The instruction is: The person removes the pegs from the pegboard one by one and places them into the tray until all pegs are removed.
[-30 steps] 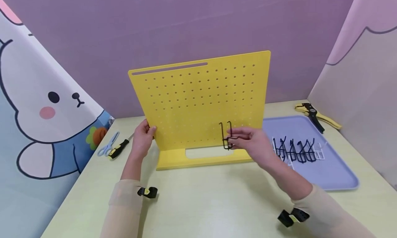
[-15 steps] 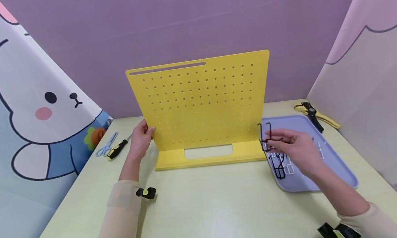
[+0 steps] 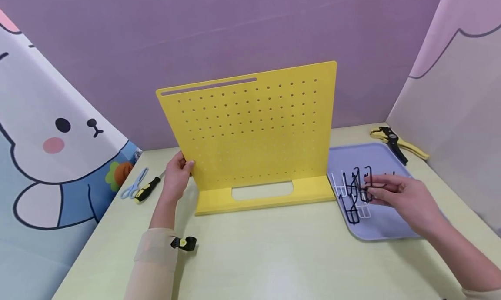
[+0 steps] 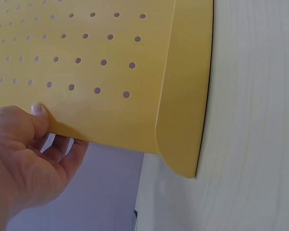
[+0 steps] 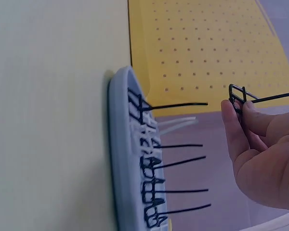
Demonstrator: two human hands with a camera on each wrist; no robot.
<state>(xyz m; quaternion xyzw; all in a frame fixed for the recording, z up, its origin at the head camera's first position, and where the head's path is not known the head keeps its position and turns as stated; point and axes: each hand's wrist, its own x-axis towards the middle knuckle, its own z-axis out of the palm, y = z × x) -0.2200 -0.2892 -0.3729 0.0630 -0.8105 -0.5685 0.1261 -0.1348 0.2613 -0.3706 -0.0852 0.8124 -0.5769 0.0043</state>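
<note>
A yellow pegboard (image 3: 250,148) with rows of small holes stands upright on its flat base. My left hand (image 3: 177,176) grips its left edge; in the left wrist view the thumb (image 4: 37,109) lies on the front face and the fingers go behind. My right hand (image 3: 407,198) pinches a black wire hook (image 3: 369,185) between thumb and fingers, over the lavender tray (image 3: 395,226). In the right wrist view the held hook (image 5: 238,94) is raised apart from the tray. Several black hooks (image 3: 352,213) and white hooks (image 3: 339,187) lie in the tray, partly hidden by my right hand.
Yellow-and-black wire strippers (image 3: 393,143) lie behind the tray at the back right. Light blue scissors (image 3: 134,186) and a yellow-and-black screwdriver (image 3: 148,190) lie left of my left hand. A purple wall (image 3: 235,26) rises close behind the pegboard.
My right hand has moved right with the black wire hook, from in front of the pegboard to over the tray. My left hand keeps its grip on the pegboard's edge.
</note>
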